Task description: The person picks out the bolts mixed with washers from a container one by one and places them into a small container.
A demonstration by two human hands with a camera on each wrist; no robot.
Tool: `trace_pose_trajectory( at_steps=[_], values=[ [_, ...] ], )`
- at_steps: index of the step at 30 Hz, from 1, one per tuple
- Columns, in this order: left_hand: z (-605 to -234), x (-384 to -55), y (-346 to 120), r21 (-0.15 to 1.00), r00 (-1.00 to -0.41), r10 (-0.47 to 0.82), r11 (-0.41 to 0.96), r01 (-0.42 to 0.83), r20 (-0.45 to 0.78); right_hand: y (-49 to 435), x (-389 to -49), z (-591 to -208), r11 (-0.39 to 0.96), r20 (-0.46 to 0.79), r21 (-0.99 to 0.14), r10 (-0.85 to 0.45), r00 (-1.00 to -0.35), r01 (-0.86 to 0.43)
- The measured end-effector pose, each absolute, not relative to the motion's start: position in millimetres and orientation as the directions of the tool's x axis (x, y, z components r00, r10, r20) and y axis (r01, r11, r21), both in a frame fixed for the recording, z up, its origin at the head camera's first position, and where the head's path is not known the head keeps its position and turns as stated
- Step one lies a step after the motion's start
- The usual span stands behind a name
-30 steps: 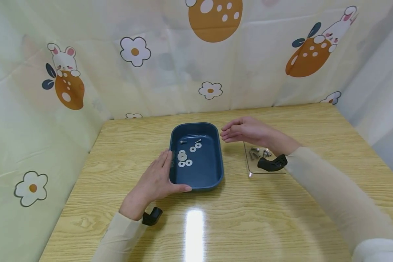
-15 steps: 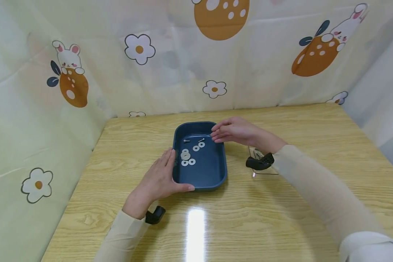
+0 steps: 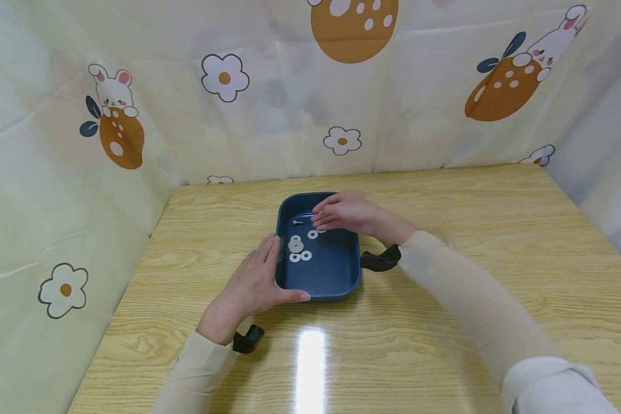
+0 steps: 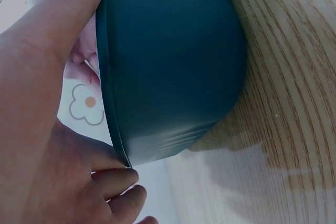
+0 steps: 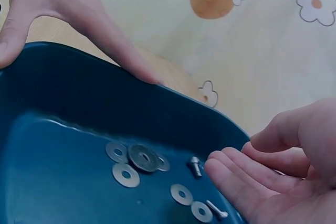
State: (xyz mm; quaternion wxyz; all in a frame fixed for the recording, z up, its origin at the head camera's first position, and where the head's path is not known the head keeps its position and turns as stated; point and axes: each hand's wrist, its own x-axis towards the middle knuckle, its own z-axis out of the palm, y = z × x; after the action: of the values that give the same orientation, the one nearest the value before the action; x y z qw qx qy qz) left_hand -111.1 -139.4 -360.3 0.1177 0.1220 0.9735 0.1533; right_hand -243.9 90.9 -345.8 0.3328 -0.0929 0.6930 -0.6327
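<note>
A dark blue rectangular tray (image 3: 327, 277) stands on the table. My left hand (image 3: 250, 284) rests at its near left corner, straight fingers along the left rim and thumb on the front rim. Over the tray's far right part is my right hand (image 3: 349, 215), its fingers loosely bent and nothing visible between them. Several flat washers (image 5: 143, 158) lie on the tray floor, some overlapping. A short screw (image 5: 195, 167) lies close to the right fingertips. Beside the nearer washers, a thinner screw (image 5: 216, 209) lies partly below the right hand.
The wood-grain table (image 3: 202, 213) meets a patterned curtain (image 3: 279, 138) behind and at the left. A bright light reflection lies on the tabletop in front of the tray. My right forearm (image 3: 460, 293) crosses the table's right half.
My right hand has moved left, from beside the tray to over its far right part. The right arm now hides the clear plate with bolts. My left hand stays at the rim.
</note>
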Motion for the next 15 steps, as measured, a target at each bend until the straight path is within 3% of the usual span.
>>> trace_pose_trajectory(
  at_steps=[15],
  values=[
    [-359.3, -110.7, -139.8, 0.316, -0.943, 0.279, 0.925, 0.213, -0.182, 68.8, -251.7, -358.4, 0.213, -0.389, -0.921, -0.469, -0.793, 0.326]
  ],
)
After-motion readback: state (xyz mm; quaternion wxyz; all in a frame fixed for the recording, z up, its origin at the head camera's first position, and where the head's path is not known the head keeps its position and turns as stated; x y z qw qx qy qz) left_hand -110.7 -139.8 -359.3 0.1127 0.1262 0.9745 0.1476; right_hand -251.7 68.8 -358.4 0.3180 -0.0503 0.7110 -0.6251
